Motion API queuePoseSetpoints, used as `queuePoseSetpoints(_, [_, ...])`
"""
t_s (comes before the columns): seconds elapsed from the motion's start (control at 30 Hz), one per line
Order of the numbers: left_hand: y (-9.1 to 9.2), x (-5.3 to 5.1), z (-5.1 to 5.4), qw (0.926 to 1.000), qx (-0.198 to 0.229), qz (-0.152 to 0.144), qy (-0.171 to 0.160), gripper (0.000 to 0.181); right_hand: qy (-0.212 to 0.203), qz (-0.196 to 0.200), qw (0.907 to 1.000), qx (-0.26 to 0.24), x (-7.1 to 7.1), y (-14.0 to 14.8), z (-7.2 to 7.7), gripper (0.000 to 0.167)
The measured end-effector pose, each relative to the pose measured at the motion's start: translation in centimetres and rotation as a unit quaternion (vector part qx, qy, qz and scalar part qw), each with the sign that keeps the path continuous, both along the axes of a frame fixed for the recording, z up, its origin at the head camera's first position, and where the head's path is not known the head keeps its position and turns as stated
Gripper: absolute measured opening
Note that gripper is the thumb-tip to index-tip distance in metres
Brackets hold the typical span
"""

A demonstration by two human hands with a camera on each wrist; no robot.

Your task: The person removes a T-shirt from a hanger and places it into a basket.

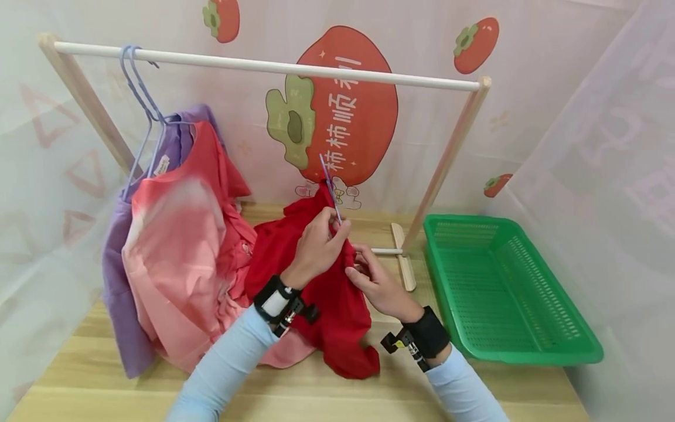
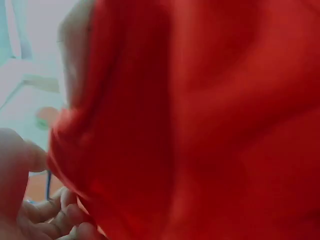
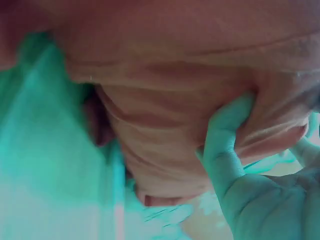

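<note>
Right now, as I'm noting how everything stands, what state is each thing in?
Clothes rack: standing upright
Rack hangers: hooked on the rack
Purple garment: hanging from the rack
Pink garment: hanging from the rack, creased
Red garment: held, bunched in folds
Held hanger: tilted, off the rack
Left hand: pinching the held hanger
Right hand: gripping the red garment
Green basket: upright, open-topped

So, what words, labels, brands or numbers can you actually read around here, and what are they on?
"柿柿顺利": on the big red fruit printed on the backdrop; the white rail crosses the last character.
Collar label in the purple garment: too small to read.
Pale marks on the right-hand curtain: too faint to read.
Yellow tag by the right wristband: too small to read.
</note>
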State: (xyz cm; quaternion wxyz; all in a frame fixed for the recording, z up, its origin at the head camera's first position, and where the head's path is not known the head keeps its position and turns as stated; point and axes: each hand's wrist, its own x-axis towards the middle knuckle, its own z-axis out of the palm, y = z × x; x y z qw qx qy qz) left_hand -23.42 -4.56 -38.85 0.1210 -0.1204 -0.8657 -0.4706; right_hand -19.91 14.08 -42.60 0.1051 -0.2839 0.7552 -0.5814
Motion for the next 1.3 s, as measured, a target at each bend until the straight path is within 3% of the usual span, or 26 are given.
queuePoseSetpoints(0.13, [0.7,-2.5,-1.7,0.9989,-0.037,0.007,-0.03,0.026,-0.02,-0.016,0.999,0.036,-1.2,0.3,-1.8,0.047])
queuePoseSetpoints(0.27, [1.4,-4.6,-3.2,0.9956,-0.081,0.016,-0.045,0.027,-0.015,-0.062,0.9946,0.082,-2.1,0.5,-2.8,0.048])
queuePoseSetpoints(0.43, [2.0,-6.0,-4.2,0.9923,-0.117,0.019,-0.035,0.025,0.024,-0.117,0.9846,0.128,-1.8,0.6,-3.2,0.043])
queuePoseSetpoints(0.63, [2.5,-6.9,-3.6,0.9861,-0.163,0.032,-0.005,0.021,0.104,-0.218,0.9597,0.144,-0.5,0.2,-3.0,0.023])
queuePoseSetpoints(0.73, [2.7,-7.3,-3.1,0.9826,-0.182,0.036,-0.004,0.021,0.138,-0.246,0.9488,0.142,0.4,0.0,-2.9,0.015])
queuePoseSetpoints(1.07, [2.7,-8.0,-2.6,0.9837,-0.173,0.045,-0.012,0.024,0.267,-0.246,0.9167,0.167,4.6,0.2,-2.4,0.016])
queuePoseSetpoints(1.3, [2.3,-8.5,-1.5,0.9877,-0.148,0.045,-0.025,0.028,0.297,-0.231,0.9056,0.195,7.5,0.1,-3.3,0.025])
